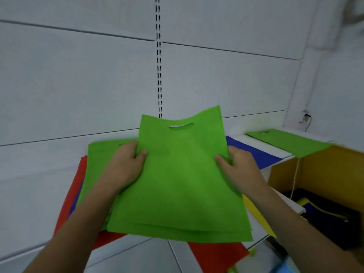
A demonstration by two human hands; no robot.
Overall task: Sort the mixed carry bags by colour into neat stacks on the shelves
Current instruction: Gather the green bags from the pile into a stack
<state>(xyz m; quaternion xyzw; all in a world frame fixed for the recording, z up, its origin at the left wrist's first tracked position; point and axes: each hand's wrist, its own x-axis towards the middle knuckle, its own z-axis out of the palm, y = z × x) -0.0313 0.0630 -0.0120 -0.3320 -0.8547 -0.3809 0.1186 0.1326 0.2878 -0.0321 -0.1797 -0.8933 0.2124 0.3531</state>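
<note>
Left hand (126, 164) and right hand (239, 167) each pinch a side edge of the green bags (181, 184) above the mixed pile on the shelf (137, 255); light, floppy, slippery fabric, best gripped at both edges.

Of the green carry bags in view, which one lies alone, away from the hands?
The green bag on the far right shelf. It lies flat by itself, untouched, while the other green bags are gripped at both sides by the hands.
</note>
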